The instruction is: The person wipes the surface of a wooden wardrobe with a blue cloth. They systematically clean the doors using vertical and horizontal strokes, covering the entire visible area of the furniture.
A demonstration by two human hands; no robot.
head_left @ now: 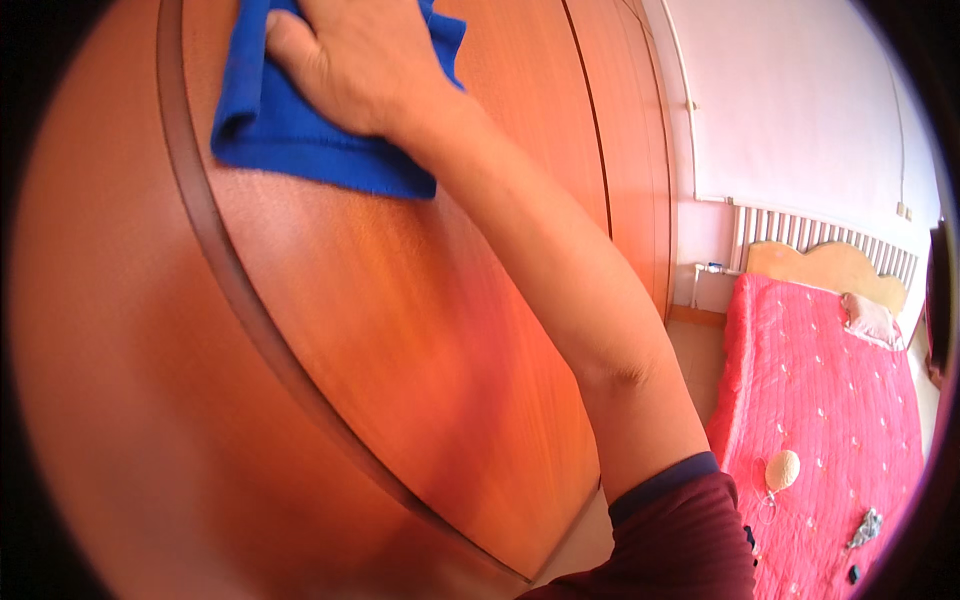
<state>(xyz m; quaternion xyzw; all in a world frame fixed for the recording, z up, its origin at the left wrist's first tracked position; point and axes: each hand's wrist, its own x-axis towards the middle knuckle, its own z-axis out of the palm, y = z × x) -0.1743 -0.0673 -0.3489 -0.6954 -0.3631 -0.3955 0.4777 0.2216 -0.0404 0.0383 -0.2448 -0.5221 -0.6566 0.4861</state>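
1. Right hand lies back outward over the blue cloth, thumb out to the left; its fingers run past the upper edge of view, so I cannot tell whether they grip the cloth or just press it. The left hand is out of view, its state unknown.
2. The blue cloth is at the top, left of centre, between that palm and a glossy reddish-brown wood panel; its left edge is folded over and its lower edge hangs below the wrist.
3. A darker curved strip borders the panel on the left, and a thin dark seam lies to its right.
4. The bare forearm slants to a maroon sleeve with a navy cuff.
5. Farther right, a bed with a pink-red cover bears a pale pillow and a round beige object.
6. Behind its wooden headboard stand white bars against a pale wall.
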